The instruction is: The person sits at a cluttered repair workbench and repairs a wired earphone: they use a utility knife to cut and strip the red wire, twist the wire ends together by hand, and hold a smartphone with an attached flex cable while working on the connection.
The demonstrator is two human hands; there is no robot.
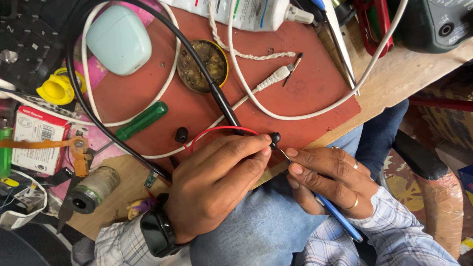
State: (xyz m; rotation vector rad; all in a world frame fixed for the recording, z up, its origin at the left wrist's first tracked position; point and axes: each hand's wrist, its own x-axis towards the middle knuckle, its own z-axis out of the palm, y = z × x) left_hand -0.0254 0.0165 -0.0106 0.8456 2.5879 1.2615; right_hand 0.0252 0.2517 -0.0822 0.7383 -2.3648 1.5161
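My left hand [217, 182] pinches a small black earbud [275, 138] between thumb and fingertips at the near edge of the red mat [315, 88]. A thin red wire [217, 130] loops from the earbud back under that hand. My right hand [330, 180] grips a blue-handled tool [340, 216] like a pen, and its thin metal tip [285, 156] touches the underside of the earbud. A second black earbud [181, 134] lies on the mat just left of my left hand. A black watch sits on my left wrist.
On the mat lie a tin of brown flux [202, 66], a white cable with a plug [281, 75], a black cable [221, 101], a green-handled screwdriver [143, 120] and a pale blue case [118, 39]. Tweezers [342, 47], a tube, a dark meter [436, 22] and a yellow tape roll [56, 88] surround it.
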